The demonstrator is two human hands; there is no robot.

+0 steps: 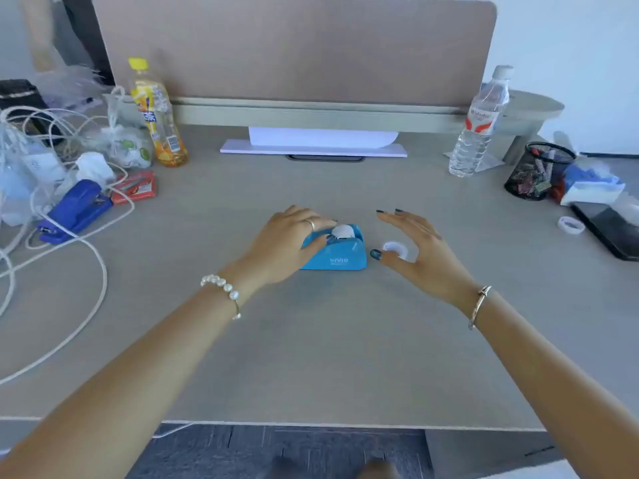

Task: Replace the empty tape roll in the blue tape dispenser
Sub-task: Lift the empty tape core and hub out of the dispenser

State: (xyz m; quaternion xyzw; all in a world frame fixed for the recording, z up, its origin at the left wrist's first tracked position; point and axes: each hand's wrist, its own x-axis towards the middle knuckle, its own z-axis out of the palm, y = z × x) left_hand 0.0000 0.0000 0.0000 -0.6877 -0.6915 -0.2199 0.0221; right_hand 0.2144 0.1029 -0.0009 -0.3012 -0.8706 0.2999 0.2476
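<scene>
The grey desk (311,340) spreads under both my arms. Near its middle sits the blue tape dispenser (340,255), a white roll (343,231) seated in its top. My left hand (287,242) rests over the dispenser's left end, fingers curled around the far side and thumb against the near side, gripping the body. My right hand (420,248) hovers just right of it, fingers spread wide and holding nothing, above a small white tape roll (394,248) lying flat on the desk.
</scene>
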